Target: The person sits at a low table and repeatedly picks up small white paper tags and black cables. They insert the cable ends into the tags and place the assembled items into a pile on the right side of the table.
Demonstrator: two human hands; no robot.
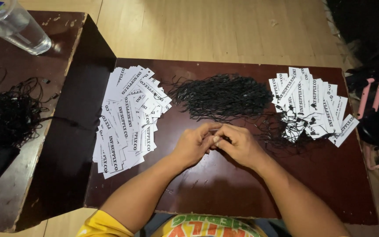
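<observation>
white paper tags (128, 118) left pile | strung white tags (310, 103) right pile

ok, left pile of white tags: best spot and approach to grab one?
Take a tag from the left pile of white tags at its right fringe, nearest the left hand. There the tags fan out with corners overhanging the dark table, so a finger and thumb can likely pinch one free edge, coming in from the right, low and flat.

Head-worn, looking steeply down and forward from close above the near edge of the dark worktop (224, 193); floor boards (207, 30) at far side.
</observation>
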